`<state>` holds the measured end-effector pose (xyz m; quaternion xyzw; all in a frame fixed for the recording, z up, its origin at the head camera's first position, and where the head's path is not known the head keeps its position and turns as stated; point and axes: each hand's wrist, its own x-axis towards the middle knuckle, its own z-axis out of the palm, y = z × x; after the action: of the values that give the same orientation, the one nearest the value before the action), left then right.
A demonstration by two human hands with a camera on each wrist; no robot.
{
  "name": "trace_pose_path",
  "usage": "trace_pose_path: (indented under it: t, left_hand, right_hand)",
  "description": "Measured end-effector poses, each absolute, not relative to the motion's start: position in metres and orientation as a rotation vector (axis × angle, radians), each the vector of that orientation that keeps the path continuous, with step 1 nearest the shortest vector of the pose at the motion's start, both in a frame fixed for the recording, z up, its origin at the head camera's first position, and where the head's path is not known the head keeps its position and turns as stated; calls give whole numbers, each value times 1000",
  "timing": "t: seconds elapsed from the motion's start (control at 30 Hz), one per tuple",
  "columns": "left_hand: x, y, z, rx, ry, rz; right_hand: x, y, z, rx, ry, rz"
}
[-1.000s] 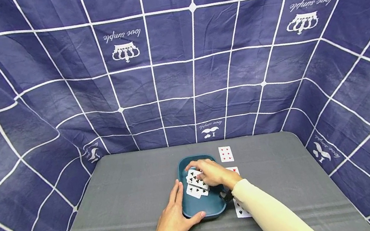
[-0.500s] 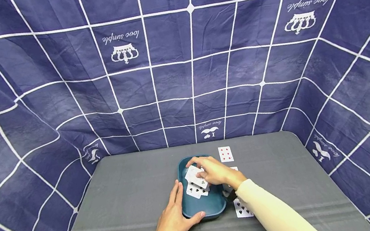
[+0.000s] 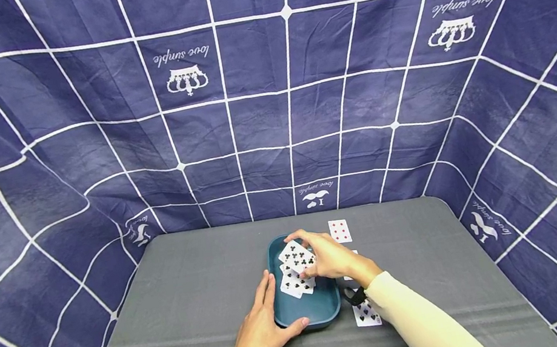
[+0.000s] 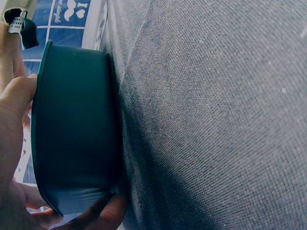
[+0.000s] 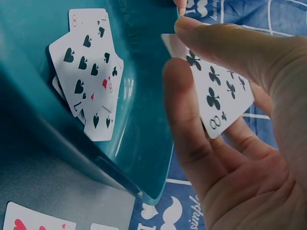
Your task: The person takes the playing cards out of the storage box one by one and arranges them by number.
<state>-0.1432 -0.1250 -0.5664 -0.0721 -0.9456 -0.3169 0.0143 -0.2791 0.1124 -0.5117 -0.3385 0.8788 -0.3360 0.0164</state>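
Observation:
My right hand (image 3: 332,255) pinches an eight of clubs (image 5: 221,93) between thumb and fingers, raised above the blue-green tray (image 3: 310,312). Inside the tray lies a loose pile of face-up playing cards; a spades card (image 5: 88,64) is on top, and parts of red and black cards show beneath it. My left hand (image 3: 262,331) holds the tray at its near left corner. Its thumb is on the near rim, while the fingers lie along the left wall. From the left wrist view, the tray's outer wall (image 4: 76,120) hides what is inside.
To the tray's right on the grey table (image 3: 187,287) lie a six of diamonds (image 3: 340,231), a hearts card (image 5: 36,219) partly hidden by my right wrist, and a spades card (image 3: 367,315) nearer me. Blue curtains (image 3: 269,119) with white lines close off the back and sides.
My right hand has lifted the eight of clubs off the pile and drawn slightly to the right. The card has tilted up and turned. My left hand stays on the tray.

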Motion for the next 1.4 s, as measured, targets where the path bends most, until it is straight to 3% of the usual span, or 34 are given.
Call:
trace_pose_path:
  t: [1.4]
  left_hand:
    - [-143,-125,-566,-219,-2940,-972]
  right_hand:
    - [-269,129,-514,-924,2816,-1235]
